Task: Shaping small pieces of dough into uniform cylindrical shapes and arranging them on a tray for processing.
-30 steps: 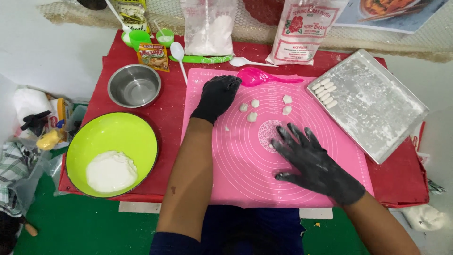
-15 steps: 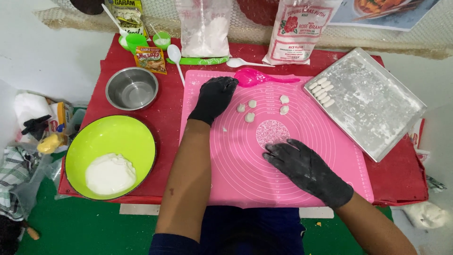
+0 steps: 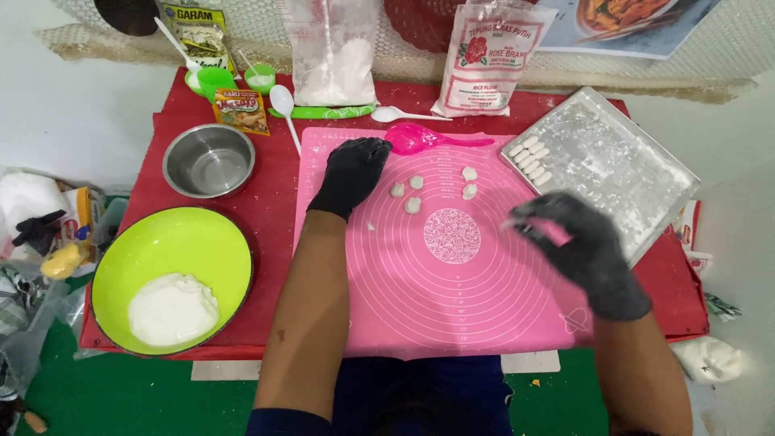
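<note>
Both my hands wear black gloves. My left hand (image 3: 353, 173) lies flat on the upper left of the pink silicone mat (image 3: 436, 299), holding nothing, right beside several small white dough pieces (image 3: 412, 205). My right hand (image 3: 580, 246) is raised above the mat's right edge and is blurred. Its fingers are pinched together on what looks like a small pale dough piece (image 3: 508, 225). Just beyond this hand sits a floured metal tray (image 3: 622, 173) with a row of small dough rolls (image 3: 530, 158) in its near-left corner.
A lime bowl (image 3: 109, 250) holding a lump of white dough (image 3: 172, 308) and a steel bowl (image 3: 208, 160) stand on the red table to the left. A pink spoon (image 3: 416, 139), white spoons (image 3: 282, 101), flour bags (image 3: 484, 60), a seasoning packet (image 3: 240, 111) and small green cups (image 3: 214, 81) line the back.
My right hand lifted off the mat, where it lay flat, and moved up and to the right toward the tray. My left hand stayed in place.
</note>
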